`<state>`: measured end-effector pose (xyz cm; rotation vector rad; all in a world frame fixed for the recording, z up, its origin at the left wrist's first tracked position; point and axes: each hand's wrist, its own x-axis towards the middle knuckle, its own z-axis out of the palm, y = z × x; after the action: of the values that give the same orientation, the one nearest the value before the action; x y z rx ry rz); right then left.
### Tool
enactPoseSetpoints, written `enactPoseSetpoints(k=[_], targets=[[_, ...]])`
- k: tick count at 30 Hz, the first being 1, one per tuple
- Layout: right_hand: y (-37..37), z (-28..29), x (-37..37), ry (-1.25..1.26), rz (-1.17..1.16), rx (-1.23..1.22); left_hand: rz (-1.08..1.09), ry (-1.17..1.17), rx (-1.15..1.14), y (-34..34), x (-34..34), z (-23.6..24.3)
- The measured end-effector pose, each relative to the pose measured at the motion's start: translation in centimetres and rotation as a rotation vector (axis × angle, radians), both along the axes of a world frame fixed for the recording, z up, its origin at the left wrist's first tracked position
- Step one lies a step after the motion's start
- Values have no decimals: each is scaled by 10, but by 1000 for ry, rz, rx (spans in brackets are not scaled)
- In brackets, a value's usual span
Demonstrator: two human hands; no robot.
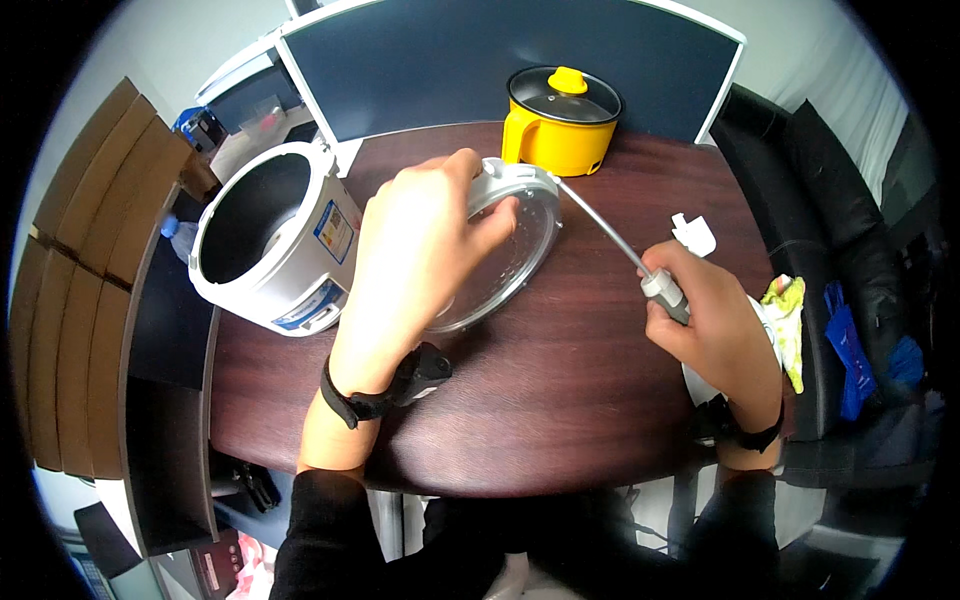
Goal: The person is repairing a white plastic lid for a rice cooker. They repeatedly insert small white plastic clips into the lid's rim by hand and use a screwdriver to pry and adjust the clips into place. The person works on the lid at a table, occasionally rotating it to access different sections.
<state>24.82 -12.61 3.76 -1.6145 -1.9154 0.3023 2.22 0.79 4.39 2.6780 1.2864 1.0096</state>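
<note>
Left hand [415, 225] grips the clear, white-rimmed lid [535, 230] near its top edge, thumb laid over the near face, fingers mostly hidden behind. Lid is tilted above the middle of the counter [580, 400], just right of the cooker [325, 240]; cannot tell whether its lower edge rests on anything. Right hand [715, 320] is closed around the handle of the screwdriver [610, 232], shaft slanting up-left, tip at the white fitting on the lid's upper right; whether it sits in a screw is too small to tell. Good practice here, I judge: brace the lid firmly, bring the shaft in line with whatever the tip engages, push lightly while turning, and keep the left fingers out of the path of a slip. Resting the lid's lower edge on the counter would likely steady it. Around: cooker uncovered on the left, close to the left forearm; yellow pot [560, 140] behind, near the tip, crowding the far side. White piece [693, 235] lies just beyond the right hand; cloth [790, 310] at the right edge. Right forearm hangs over a partly hidden white item [700, 385], which may limit elbow room.
</note>
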Motion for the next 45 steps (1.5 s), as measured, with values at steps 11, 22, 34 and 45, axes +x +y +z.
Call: enactPoseSetpoints(k=[11,22,34,45], targets=[[5,-10,5,-9,16,-2,-82,-76,17,8,0,-6],[6,-20,5,-90,26,27,-127,-94,30,10,2,-7],[1,-21,3,-204,-8,80,-171,-95,12,11,0,-8],[0,-20,3,-196,-11,62,-170,-88,23,10,1,-7]])
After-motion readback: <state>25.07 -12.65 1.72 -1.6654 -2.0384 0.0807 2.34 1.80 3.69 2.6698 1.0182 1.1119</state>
